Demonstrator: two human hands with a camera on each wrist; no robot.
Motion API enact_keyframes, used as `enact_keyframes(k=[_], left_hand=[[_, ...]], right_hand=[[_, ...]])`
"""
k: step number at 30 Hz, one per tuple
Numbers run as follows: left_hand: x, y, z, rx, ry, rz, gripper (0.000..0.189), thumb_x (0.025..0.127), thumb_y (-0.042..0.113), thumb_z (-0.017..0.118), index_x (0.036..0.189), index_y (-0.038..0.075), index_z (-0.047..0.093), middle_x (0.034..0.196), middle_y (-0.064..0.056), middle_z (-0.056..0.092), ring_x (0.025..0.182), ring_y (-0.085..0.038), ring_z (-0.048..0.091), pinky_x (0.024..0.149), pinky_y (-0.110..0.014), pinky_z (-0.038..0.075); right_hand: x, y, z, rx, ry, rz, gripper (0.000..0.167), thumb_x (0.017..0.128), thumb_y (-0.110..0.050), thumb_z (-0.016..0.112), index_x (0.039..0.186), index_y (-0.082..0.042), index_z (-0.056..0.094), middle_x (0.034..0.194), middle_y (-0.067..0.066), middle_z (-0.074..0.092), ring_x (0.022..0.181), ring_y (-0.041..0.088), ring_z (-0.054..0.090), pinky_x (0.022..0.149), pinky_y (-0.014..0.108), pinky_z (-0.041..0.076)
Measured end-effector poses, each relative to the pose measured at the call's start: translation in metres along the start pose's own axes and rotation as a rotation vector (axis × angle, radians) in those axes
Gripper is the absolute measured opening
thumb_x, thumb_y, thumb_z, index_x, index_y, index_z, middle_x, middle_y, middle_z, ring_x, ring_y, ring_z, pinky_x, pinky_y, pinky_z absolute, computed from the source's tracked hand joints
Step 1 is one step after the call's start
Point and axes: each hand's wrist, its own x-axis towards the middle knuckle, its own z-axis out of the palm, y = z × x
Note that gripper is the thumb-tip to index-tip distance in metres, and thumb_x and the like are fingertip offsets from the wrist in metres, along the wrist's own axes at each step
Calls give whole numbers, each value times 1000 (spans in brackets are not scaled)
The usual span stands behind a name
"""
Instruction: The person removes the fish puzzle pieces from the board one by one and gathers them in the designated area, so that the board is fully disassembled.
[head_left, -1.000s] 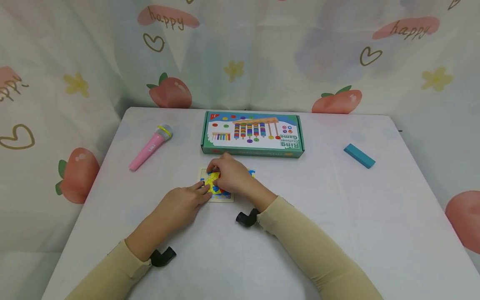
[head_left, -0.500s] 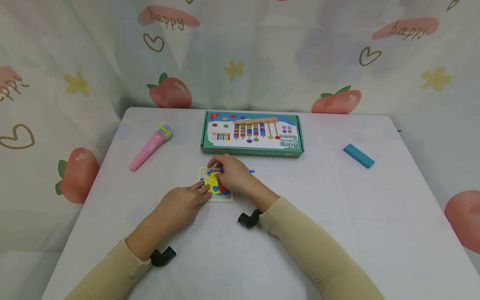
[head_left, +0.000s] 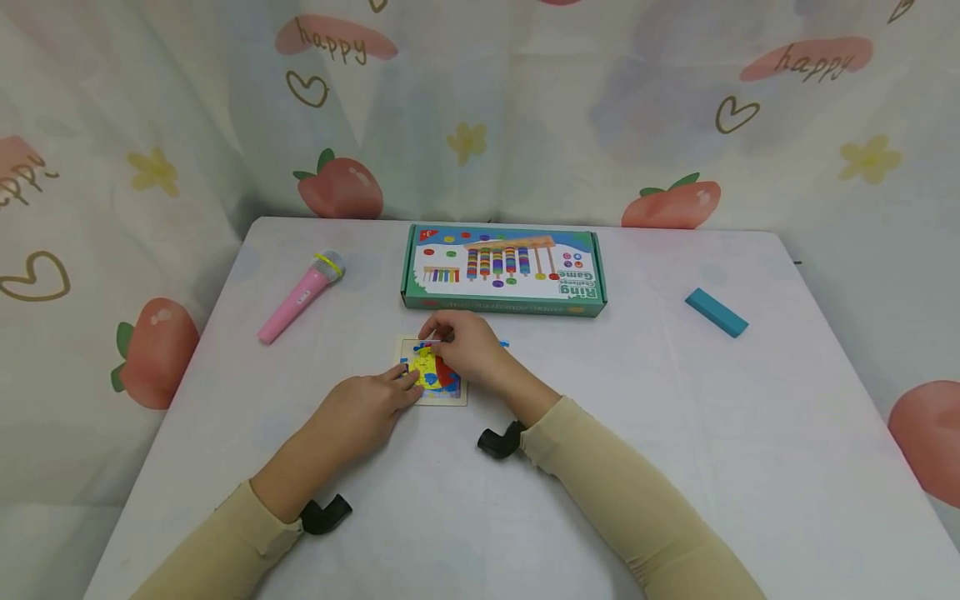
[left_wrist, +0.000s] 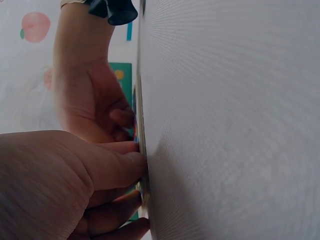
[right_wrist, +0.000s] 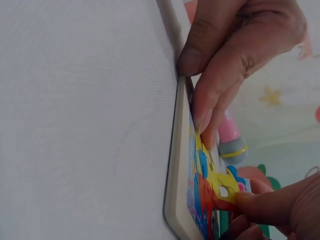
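A small jigsaw puzzle board [head_left: 442, 402] with a pale wooden rim lies on the white table, its picture yellow, red and blue. The fingertips of my left hand [head_left: 371, 404] press on its left side, the thumb at the near edge. My right hand [head_left: 468, 346] is over the board's far right part. In the right wrist view its thumb and fingers pinch a yellow puzzle piece [right_wrist: 227, 182] with a white spot and blue and pink parts, tilted up from the board. A blue puzzle piece [head_left: 503, 343] peeks out beyond the right hand, mostly hidden.
A green Ring Game box [head_left: 504, 271] lies right behind the board. The pink toy microphone [head_left: 300, 298] is at the back left, and a teal block [head_left: 717, 312] at the right. A patterned curtain [head_left: 555, 108] hangs behind the table.
My right hand has drawn slightly back and to the right, uncovering more of the yellow and red picture. The left hand stays on the board.
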Motion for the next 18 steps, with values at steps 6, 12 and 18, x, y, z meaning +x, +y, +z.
enact_keyframes(k=[6,12,18], left_hand=[[0,0,0,1,-7,1,37,101,21,75,138,18,76,148,-4,70,142,-27,64,100,-47,63],[0,1,-3,19,16,18,37,99,20,79,135,16,77,145,-4,72,140,-26,66,101,-46,63],[2,7,-4,54,67,96,39,92,14,86,130,8,79,141,-10,74,138,-31,67,113,-46,57]], right_hand=[[0,1,-1,5,1,-4,13,103,-10,71,109,-20,77,106,2,70,100,21,63,89,35,58],[0,0,0,-7,9,-6,12,103,-11,71,108,-19,78,104,2,70,99,21,63,88,36,57],[0,-1,0,-11,3,-1,13,103,-10,70,107,-18,78,102,2,69,99,22,62,91,37,56]])
